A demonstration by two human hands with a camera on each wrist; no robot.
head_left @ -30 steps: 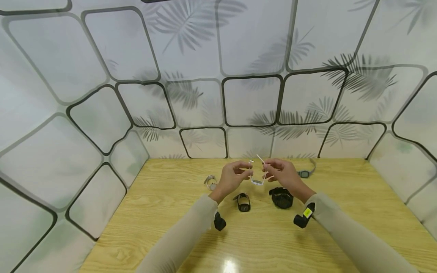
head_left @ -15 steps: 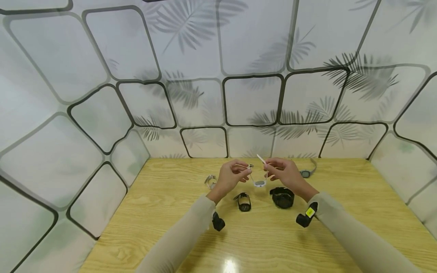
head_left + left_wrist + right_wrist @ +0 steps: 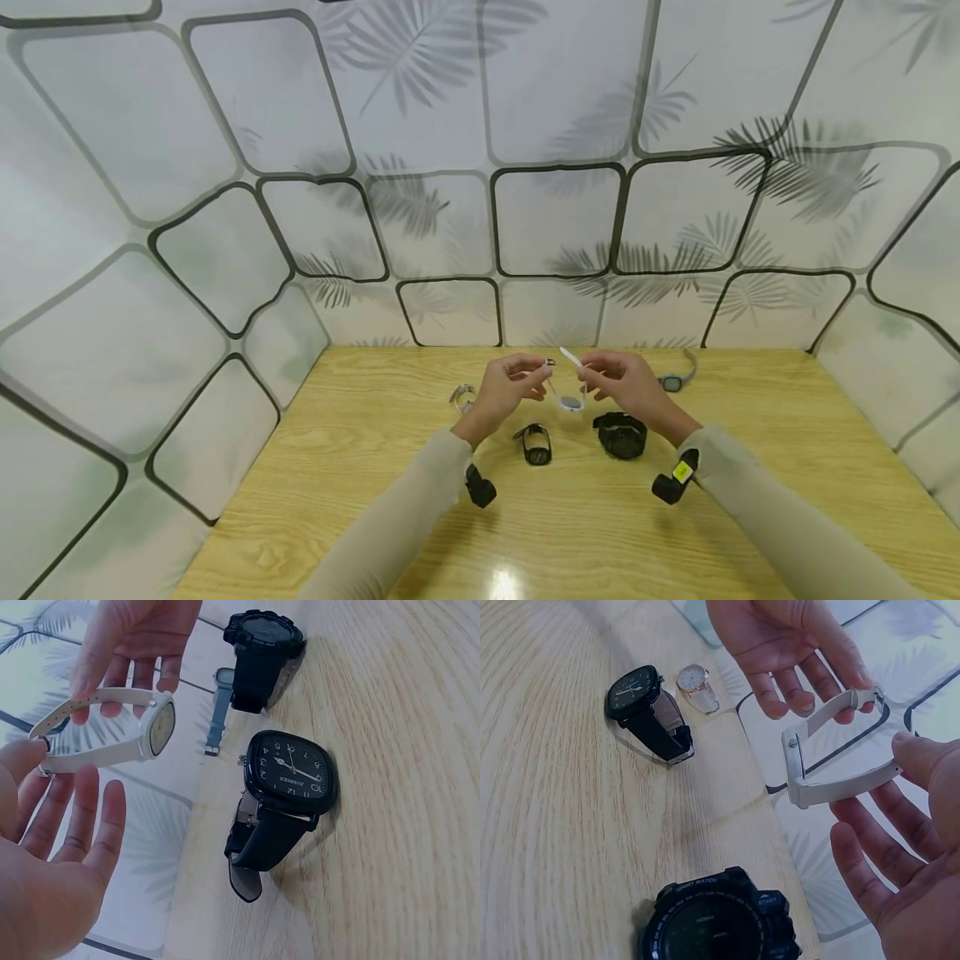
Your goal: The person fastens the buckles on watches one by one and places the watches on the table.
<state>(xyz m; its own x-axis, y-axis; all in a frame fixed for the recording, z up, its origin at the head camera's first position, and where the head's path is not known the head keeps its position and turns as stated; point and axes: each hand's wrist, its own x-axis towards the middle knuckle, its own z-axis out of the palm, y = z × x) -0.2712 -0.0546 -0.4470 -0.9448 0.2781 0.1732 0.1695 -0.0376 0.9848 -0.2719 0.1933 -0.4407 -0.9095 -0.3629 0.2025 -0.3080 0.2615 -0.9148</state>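
Note:
Both hands hold a white wristwatch (image 3: 571, 404) up off the table, its round dial hanging lowest and its strap spread upward. My left hand (image 3: 504, 388) pinches the buckle end between thumb and fingertips. The other strap end, with its row of holes, is pinched by my right hand (image 3: 619, 383), and its tip sticks up past the fingers. In the left wrist view the strap's two ends (image 3: 60, 716) come close together near the buckle. The remaining fingers of both hands are loosely bent below the strap.
On the wooden table (image 3: 360, 483) lie a black square-faced watch (image 3: 537, 446), a chunky black sports watch (image 3: 621, 435), a small light-strapped watch (image 3: 465, 398) at left and a grey-blue digital watch (image 3: 671, 382) at back right. A patterned cloth wall (image 3: 551, 225) stands behind.
The free strap tip has dipped lower and moved slightly left towards the buckle. The dial has shifted a little to the right and tilted. Both hands keep their grip.

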